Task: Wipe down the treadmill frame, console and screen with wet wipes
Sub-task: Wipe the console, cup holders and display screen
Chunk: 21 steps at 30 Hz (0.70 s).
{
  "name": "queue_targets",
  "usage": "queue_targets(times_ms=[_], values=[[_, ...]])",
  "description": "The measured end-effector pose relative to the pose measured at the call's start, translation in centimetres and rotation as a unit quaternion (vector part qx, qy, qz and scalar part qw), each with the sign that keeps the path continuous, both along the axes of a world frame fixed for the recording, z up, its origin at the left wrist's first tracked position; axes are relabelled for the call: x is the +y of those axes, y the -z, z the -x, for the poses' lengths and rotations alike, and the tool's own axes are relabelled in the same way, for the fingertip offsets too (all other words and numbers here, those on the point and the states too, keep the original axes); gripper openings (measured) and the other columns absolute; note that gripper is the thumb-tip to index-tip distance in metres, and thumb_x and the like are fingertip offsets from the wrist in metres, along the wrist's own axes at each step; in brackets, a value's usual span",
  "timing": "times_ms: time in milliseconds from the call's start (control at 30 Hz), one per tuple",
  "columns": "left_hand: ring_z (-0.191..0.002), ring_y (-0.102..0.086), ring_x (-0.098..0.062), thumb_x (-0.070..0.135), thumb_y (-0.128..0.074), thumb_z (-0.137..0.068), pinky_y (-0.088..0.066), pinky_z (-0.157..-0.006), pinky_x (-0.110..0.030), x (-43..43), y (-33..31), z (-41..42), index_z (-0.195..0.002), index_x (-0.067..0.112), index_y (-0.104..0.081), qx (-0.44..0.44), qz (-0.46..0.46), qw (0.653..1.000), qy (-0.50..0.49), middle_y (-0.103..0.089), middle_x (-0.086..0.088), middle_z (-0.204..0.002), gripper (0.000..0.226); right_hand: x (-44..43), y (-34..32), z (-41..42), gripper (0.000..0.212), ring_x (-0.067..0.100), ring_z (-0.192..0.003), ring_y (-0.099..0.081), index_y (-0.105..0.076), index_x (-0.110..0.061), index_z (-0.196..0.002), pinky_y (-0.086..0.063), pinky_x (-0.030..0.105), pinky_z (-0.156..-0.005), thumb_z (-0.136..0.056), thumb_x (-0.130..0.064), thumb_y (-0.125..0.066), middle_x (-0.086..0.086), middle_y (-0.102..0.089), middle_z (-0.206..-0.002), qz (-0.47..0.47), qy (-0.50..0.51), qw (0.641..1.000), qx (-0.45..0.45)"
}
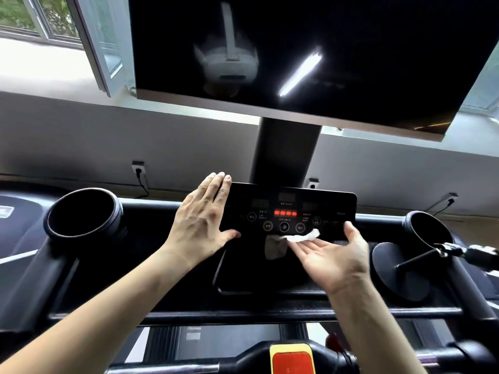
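Observation:
A black console panel [326, 203] with red lit digits and round buttons sits at the middle of the treadmill. My left hand [202, 222] lies flat with straight fingers on the panel's left end. My right hand [332, 255] is palm up under the panel's lower edge, its straight fingers pressing a white wet wipe [302, 236] against that edge. Above, a large dark screen [378, 63] on a black post [286, 155] reflects a ceiling light and a head-worn camera. The black treadmill frame [243, 311] runs across below the console.
Round cup holders stand at left [81, 211] and right [426, 230] of the console. A black round-based stand [399, 273] lies by the right holder. A red and yellow stop button [293, 359] is at the bottom. An open window [102, 44] and wall sockets [138, 168] lie beyond.

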State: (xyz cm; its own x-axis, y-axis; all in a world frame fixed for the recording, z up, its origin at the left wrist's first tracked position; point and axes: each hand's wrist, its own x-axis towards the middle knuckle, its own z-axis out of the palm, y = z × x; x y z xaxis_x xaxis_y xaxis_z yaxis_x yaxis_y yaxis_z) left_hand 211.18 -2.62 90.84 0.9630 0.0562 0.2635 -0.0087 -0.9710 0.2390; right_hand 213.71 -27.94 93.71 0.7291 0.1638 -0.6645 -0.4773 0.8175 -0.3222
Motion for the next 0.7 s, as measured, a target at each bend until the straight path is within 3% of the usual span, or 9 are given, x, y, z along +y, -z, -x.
queue_targets(times_ms=[133, 267, 400, 500, 600, 700], values=[[-0.157, -0.017, -0.018, 0.059, -0.086, -0.067, -0.023, -0.122, -0.036, -0.1, 0.1, 0.0, -0.163, 0.013, -0.021, -0.004, 0.002, 1.0, 0.0, -0.023, -0.005, -0.169, 0.125, -2.7, -0.1, -1.3, 0.075, 0.046, -0.138, -0.045, -0.039, 0.011, -0.14, -0.035, 0.055, -0.117, -0.099, -0.052, -0.047, 0.03, -0.045, -0.147, 0.037, 0.094, 0.995, -0.004], [-0.157, -0.015, -0.017, 0.06, -0.086, -0.067, -0.022, -0.123, -0.035, -0.1, 0.0, 0.0, -0.163, 0.014, -0.02, -0.005, 0.002, 1.0, -0.003, -0.022, -0.004, -0.169, 0.125, 2.2, 0.9, -0.9, 0.078, 0.027, -0.123, -0.053, -0.045, 0.011, -0.138, -0.038, 0.046, -0.118, -0.094, -0.053, -0.055, 0.013, -0.053, -0.129, 0.013, 0.067, 0.997, -0.032], [-0.157, -0.017, -0.018, 0.059, -0.085, -0.068, -0.028, -0.121, -0.038, -0.2, -0.1, 0.1, -0.163, 0.014, -0.021, -0.006, 0.006, 1.0, -0.004, -0.024, -0.004, -0.168, 0.123, 6.4, 1.6, 0.9, 0.083, 0.048, -0.124, -0.058, -0.045, 0.018, -0.131, -0.043, 0.057, -0.111, -0.093, -0.055, -0.058, 0.036, -0.056, -0.131, -0.039, -0.054, 0.997, -0.042], [-0.157, -0.014, -0.016, 0.059, -0.083, -0.07, -0.026, -0.122, -0.036, -0.3, -0.2, 0.1, -0.163, 0.015, -0.019, -0.003, 0.006, 1.0, -0.001, -0.021, -0.003, -0.169, 0.122, 4.8, 1.2, 1.3, 0.084, 0.051, -0.125, -0.055, -0.042, 0.019, -0.134, -0.042, 0.056, -0.112, -0.093, -0.053, -0.058, 0.04, -0.057, -0.129, -0.052, -0.094, 0.993, -0.041], [-0.158, -0.01, -0.015, 0.06, -0.083, -0.07, -0.022, -0.122, -0.032, -0.2, -0.2, 0.1, -0.164, 0.015, -0.017, -0.007, 0.007, 1.0, 0.005, -0.019, -0.002, -0.17, 0.123, 1.7, 0.7, 1.1, 0.085, 0.051, -0.131, -0.05, -0.039, 0.019, -0.137, -0.036, 0.056, -0.116, -0.094, -0.052, -0.057, 0.04, -0.053, -0.134, -0.031, -0.059, 0.997, -0.044], [-0.158, -0.01, -0.016, 0.06, -0.083, -0.07, -0.022, -0.123, -0.032, -0.2, -0.2, 0.1, -0.164, 0.014, -0.016, -0.01, 0.005, 1.0, 0.008, -0.019, -0.002, -0.17, 0.124, -0.5, 0.4, 0.5, 0.079, 0.046, -0.129, -0.052, -0.038, 0.014, -0.139, -0.037, 0.054, -0.117, -0.096, -0.049, -0.055, 0.033, -0.052, -0.137, -0.005, 0.039, 0.998, -0.056]])
